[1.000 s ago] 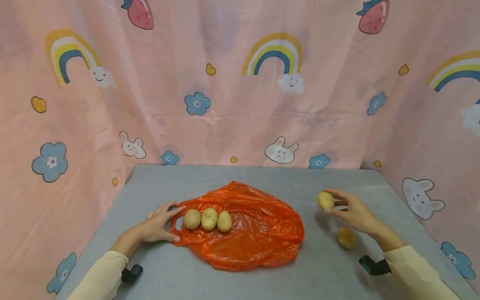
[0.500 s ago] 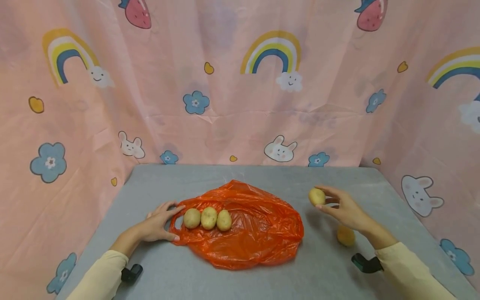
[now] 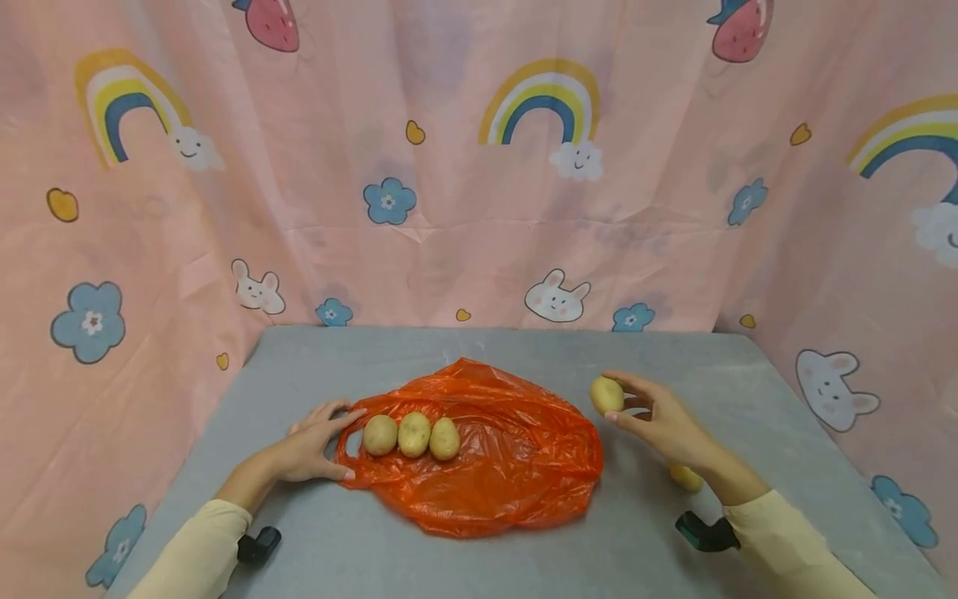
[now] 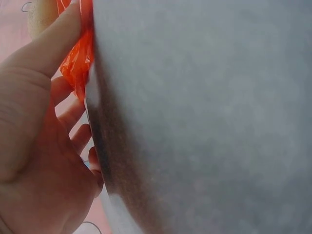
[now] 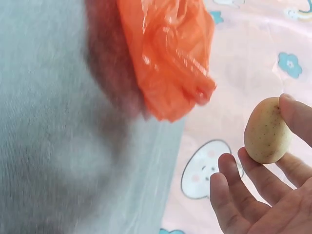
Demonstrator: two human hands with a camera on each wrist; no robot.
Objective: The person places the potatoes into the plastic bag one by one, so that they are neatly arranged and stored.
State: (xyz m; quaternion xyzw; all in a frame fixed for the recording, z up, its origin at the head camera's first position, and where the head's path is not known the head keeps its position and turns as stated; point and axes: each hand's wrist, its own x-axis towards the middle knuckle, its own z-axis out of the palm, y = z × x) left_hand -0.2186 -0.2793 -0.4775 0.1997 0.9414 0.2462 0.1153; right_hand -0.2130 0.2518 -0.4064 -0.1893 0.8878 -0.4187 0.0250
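A pink curtain [image 3: 464, 258] printed with rainbows, rabbits, flowers and strawberries hangs behind and along both sides of the grey surface [image 3: 359, 566]. On the surface, an orange-red plastic bag [image 3: 516, 466] lies spread out and wrinkled, its handle loop toward the person's left. Pale yellow sleeves cover the two forearms.

The left hand [image 3: 313, 447] has its thumb and fingers spread apart, touching the bag on either side of the handle loop. The right hand [image 3: 662, 423] pinches a potato [image 3: 607, 395] between thumb and fingertips, raised above the surface near the bag's right end; in the right wrist view, small dark specks dot its skin.

A dark piece [image 3: 259, 546] juts out near the left wrist, and another dark piece [image 3: 707, 532] near the right.

Three potatoes [image 3: 414, 434] sit in a close row on the bag, beside its handle loop. One more potato [image 3: 684, 477] lies on the surface, partly hidden behind the right wrist.
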